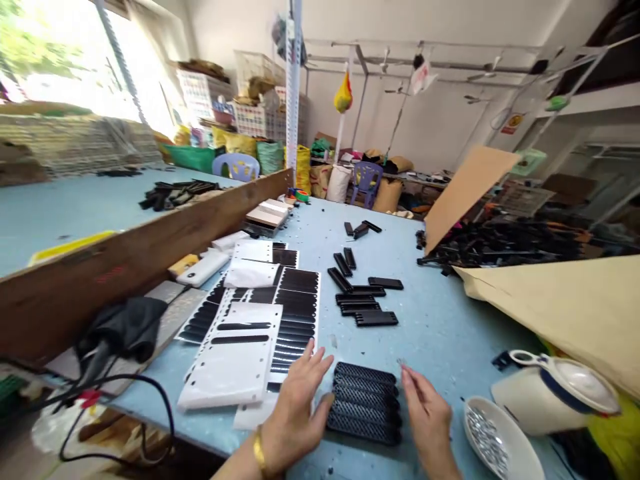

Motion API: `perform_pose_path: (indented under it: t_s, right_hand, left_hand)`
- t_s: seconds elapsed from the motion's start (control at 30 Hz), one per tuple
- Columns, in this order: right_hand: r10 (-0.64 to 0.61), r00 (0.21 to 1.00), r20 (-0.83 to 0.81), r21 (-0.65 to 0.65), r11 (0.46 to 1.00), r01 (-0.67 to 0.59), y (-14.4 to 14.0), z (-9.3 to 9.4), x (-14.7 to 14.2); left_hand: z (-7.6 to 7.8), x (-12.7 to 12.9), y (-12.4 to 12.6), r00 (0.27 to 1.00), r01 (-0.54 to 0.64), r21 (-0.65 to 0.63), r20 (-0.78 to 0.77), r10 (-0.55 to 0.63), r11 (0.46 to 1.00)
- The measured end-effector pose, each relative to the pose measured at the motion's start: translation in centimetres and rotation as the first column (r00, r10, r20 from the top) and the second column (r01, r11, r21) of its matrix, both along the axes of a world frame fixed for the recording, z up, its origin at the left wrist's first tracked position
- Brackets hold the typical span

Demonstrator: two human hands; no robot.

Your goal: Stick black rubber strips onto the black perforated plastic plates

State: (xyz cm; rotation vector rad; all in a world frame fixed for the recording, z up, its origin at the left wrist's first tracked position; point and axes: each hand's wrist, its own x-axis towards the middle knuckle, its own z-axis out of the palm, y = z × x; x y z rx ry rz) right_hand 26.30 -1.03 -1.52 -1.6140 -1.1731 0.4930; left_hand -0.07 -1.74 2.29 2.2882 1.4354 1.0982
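Black ribbed strips [366, 402] between both hands' grips.

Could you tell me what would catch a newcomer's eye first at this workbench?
Nearest the camera, the left hand rests against a row of black perforated plastic strips on the pale blue table, while the right hand pinches something small beside them. Just left lie white backing sheets of black oval stickers. To the right, a white bowl of small silvery parts sits before a white lidded jug.
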Motion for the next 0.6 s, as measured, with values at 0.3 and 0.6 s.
perform_pose_path:
  t_s: [0.3,0.6]
  right_hand:
    - [0.317,0.888,0.333,0.318,0.849,-0.422,-4.8,4.2,-8.3]
    - [0.564,0.640,0.521,0.173,0.665,-0.727,-10.4,1.4,-14.5]
  left_hand:
    - [-0.5,-17.1,-1.3,0.823,-0.338,-0.188,-0.535,0.192,0.922]
    - [4.5,-17.8,-2.6,0.801,-0.517,0.074,-0.310,0.512,0.853]
